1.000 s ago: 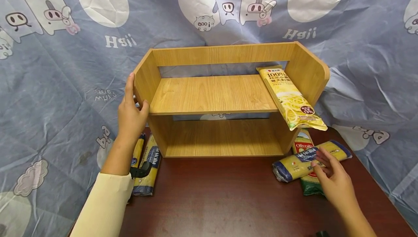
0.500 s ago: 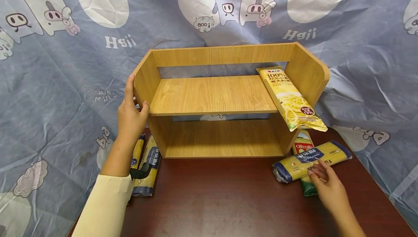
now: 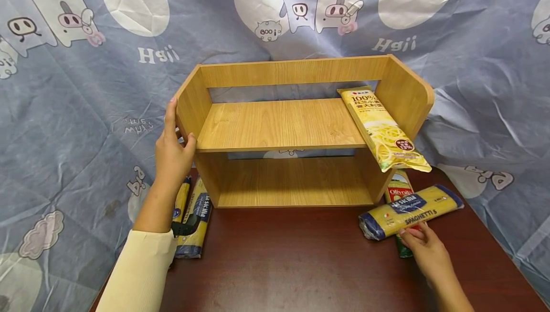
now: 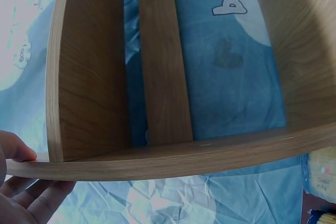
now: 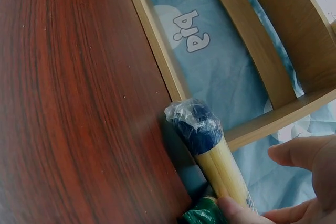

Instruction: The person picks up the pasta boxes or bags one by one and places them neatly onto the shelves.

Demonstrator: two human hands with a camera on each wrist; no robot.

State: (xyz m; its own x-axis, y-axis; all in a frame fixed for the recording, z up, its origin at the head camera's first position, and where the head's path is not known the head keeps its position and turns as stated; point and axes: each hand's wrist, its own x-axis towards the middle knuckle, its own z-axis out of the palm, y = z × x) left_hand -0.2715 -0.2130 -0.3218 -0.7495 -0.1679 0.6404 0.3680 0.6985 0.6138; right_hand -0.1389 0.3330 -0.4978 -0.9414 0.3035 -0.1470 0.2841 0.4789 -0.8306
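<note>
My left hand [image 3: 174, 156] grips the left side panel of a two-tier wooden shelf [image 3: 279, 123]; in the left wrist view its thumb and fingers lie on opposite faces of the panel [image 4: 210, 156]. My right hand [image 3: 427, 250] is at the lower edge of a yellow-and-blue spaghetti pack [image 3: 412, 211]. In the right wrist view a fingertip [image 5: 228, 205] appears to touch the pack [image 5: 218, 163], while another digit stands apart from it. Beneath that pack lies a red-and-green Olivoila pack [image 3: 399, 185], partly hidden. A yellow pasta pack [image 3: 378, 125] lies on the shelf's upper right, overhanging its front edge.
Left of the shelf, a yellow-and-blue spaghetti pack [image 3: 195, 221] and another yellow pack [image 3: 181, 199] lie on the dark red-brown table [image 3: 283, 259], partly behind my left arm. A blue patterned cloth [image 3: 86, 111] hangs close behind the shelf.
My right hand has moved down and left, from over the spaghetti pack to its lower edge, uncovering the label. The left hand and shelf stay in place.
</note>
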